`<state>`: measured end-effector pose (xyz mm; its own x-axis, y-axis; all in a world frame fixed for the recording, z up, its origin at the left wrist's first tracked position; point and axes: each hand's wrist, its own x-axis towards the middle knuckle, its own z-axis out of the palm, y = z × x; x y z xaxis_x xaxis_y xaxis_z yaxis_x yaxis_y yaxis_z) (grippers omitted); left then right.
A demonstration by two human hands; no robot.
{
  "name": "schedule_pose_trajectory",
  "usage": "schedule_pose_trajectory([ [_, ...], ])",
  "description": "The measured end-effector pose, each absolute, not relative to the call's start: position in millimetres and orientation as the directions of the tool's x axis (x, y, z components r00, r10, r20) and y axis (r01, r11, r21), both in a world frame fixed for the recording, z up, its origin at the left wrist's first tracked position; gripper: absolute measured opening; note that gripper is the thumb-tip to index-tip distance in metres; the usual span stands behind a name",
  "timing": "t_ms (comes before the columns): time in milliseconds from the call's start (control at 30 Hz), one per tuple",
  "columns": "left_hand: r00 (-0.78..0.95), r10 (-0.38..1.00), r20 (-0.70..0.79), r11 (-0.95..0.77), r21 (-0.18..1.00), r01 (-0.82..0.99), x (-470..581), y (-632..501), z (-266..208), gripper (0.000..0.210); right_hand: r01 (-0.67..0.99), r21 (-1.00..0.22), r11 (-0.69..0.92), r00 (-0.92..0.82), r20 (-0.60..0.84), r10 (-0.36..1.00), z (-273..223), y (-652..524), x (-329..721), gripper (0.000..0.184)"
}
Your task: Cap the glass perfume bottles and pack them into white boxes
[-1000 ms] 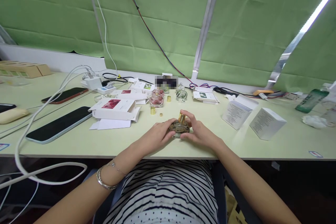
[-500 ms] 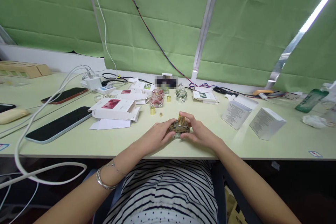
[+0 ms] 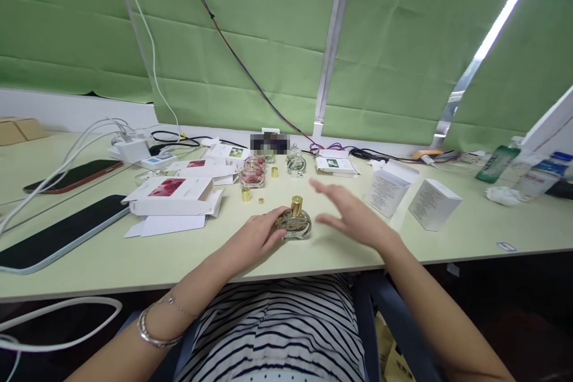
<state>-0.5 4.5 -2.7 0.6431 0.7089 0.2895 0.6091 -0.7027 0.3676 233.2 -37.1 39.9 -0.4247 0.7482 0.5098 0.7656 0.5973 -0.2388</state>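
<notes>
A round glass perfume bottle (image 3: 297, 225) with a gold cap stands upright near the table's front edge. My left hand (image 3: 258, 234) is closed around its left side, thumb in front and fingers behind. To the right, my right hand (image 3: 349, 213) hovers off the bottle, fingers apart and holding nothing. Behind the bottle lie a gold cap (image 3: 246, 194), a small gold ring (image 3: 261, 201) and another gold cap (image 3: 274, 172). Farther back are pink glass bottles (image 3: 253, 174) and a clear glass bottle (image 3: 296, 161).
Opened white boxes (image 3: 172, 194) lie at left beside a large phone (image 3: 67, 230). Two upright white boxes, an open one (image 3: 387, 191) and another (image 3: 434, 206), stand at right. A green bottle (image 3: 499, 162) is farther right. Cables (image 3: 367, 155) run along the back.
My right hand has let go of the bottle and moved right, its fingers opening. My left hand stays on the bottle. The camera view has turned to the right.
</notes>
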Motion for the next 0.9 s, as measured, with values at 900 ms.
schedule_pose_trajectory([
  [900,0.661,0.690,0.295,-0.723,0.305,0.619,-4,-1,0,0.039,0.643,-0.436,0.629,-0.203,0.696,0.689,16,-1,245,0.020],
])
